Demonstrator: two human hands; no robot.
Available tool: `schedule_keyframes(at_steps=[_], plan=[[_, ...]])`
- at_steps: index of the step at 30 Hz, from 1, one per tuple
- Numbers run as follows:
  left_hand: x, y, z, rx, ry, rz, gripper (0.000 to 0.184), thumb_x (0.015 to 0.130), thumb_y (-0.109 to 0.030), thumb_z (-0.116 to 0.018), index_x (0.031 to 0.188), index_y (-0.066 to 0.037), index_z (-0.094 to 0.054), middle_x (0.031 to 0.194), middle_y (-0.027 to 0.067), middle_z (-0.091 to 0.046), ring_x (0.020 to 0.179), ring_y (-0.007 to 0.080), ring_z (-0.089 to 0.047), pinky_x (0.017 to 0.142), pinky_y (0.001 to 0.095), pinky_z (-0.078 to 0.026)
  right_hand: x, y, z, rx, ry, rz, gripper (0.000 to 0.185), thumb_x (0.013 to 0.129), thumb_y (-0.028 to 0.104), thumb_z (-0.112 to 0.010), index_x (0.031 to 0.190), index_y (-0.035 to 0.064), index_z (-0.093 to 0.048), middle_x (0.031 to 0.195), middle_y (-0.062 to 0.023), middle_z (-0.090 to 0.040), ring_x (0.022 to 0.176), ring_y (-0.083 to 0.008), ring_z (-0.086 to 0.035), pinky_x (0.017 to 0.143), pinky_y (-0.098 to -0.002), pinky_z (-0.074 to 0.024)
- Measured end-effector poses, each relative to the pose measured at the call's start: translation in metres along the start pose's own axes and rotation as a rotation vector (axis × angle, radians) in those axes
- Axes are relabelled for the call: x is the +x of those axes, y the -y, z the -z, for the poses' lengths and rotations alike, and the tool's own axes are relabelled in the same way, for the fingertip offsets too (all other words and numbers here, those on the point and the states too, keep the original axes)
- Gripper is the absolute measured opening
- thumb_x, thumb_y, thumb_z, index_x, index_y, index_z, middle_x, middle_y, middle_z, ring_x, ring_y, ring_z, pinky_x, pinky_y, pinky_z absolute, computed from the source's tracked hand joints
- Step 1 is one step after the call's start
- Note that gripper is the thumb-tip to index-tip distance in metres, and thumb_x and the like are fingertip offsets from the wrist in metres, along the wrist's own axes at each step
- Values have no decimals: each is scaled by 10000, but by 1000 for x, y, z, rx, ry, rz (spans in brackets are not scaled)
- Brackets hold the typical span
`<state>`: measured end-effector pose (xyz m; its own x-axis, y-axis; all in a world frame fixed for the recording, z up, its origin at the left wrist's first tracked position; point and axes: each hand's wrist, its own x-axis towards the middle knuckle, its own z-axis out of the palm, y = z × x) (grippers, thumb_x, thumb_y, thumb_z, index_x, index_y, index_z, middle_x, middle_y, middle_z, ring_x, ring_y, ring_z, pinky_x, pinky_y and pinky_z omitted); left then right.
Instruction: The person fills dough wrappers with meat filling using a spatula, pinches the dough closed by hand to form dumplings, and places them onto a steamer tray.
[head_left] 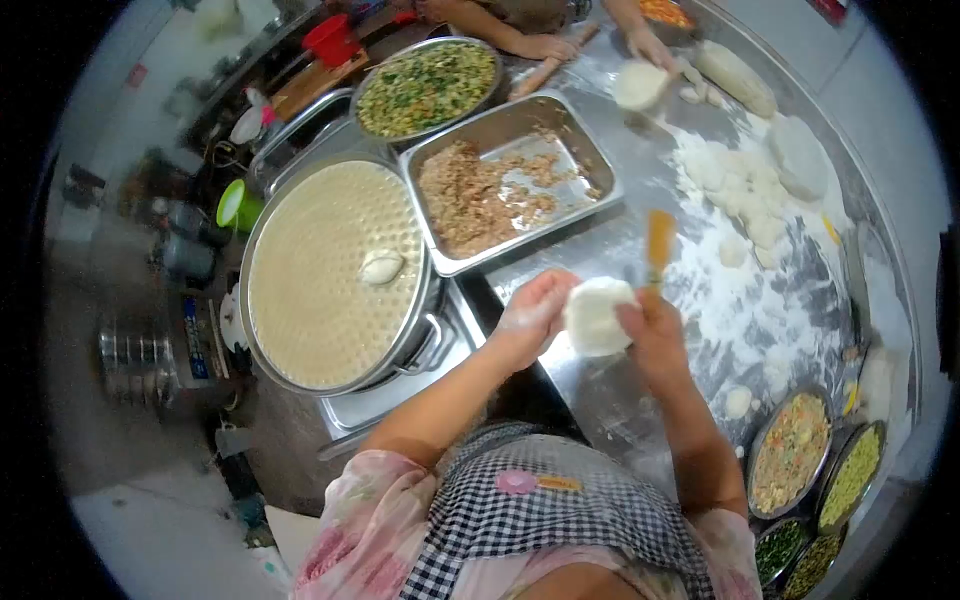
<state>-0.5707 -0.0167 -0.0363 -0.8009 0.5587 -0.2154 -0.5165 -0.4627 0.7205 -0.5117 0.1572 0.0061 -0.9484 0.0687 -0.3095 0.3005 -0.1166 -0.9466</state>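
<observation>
Holding a thin, pale dough round [598, 316] between my two hands, I had it just in front of my apron [560, 500], over the near edge of the steel table [625, 405]. My right hand [655, 330] was closed, thumb on the round's right edge, and it also gripped a flat wooden paddle [660, 240] whose blade stood up beyond my knuckles. My left hand [535, 312] was partly closed, fingers bent in at the round's left edge; I could not tell whether they pinched it.

Beyond my hands and a little to the left lay a steel pan [607, 190] with minced filling [460, 195], part of its bottom bare. Left of my left hand sat a wide round steamer [320, 290] with a dimpled surface, one white dumpling [381, 266] resting near its right side. A bowl of chopped greens [428, 88] stood beyond the pan.

Farther out, a co-worker had one hand [548, 47] at a rolling pin [545, 72] and the other hand [652, 48] at another dough piece [640, 86]. Right of my right hand, flour [720, 290] and flattened dough pieces [745, 190] covered much of the steel, and a bowl of mixed filling [792, 453] stood nearer my body.
</observation>
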Motion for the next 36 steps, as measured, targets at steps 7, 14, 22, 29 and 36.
schedule_keyframes(at_steps=[7,14,22,29,36], plan=[[-35,-36,93,549,-136,-334,394,814,-36,-628,1190,-34,-513,1127,103,-598,1011,201,-599,866,340,-502,110,22,-94,-935,211,613,204,870,94,-455,1031,30,-561,862,-216,-607,816,-381,-581,712,-469,-452],[-37,-56,150,754,-337,-189,400,792,6,-655,1166,-18,-514,1041,108,-630,893,192,-636,818,336,-525,197,21,-147,-1512,192,495,307,813,80,-518,1112,89,-585,899,-196,-634,845,-387,-606,725,-467,-475],[-22,-16,189,776,-161,-441,401,838,-19,-614,1206,-11,-455,1115,127,-590,1034,209,-584,918,347,-480,235,9,-144,-1453,521,405,228,805,67,-552,1018,52,-630,931,-203,-640,858,-385,-611,755,-441,-487],[-24,-25,176,461,-229,-296,359,879,-43,-557,1214,-8,-434,1125,152,-577,1031,233,-584,912,376,-491,240,11,-139,-1076,737,16,147,879,123,-530,912,25,-635,671,-116,-622,618,-237,-592,588,-357,-466],[-28,-61,147,257,-512,-132,385,844,-83,-616,1199,-13,-486,1133,115,-589,1022,198,-584,885,324,-477,228,25,-122,-689,728,-320,166,908,149,-511,852,31,-614,588,-20,-528,442,-80,-423,370,-234,-313]])
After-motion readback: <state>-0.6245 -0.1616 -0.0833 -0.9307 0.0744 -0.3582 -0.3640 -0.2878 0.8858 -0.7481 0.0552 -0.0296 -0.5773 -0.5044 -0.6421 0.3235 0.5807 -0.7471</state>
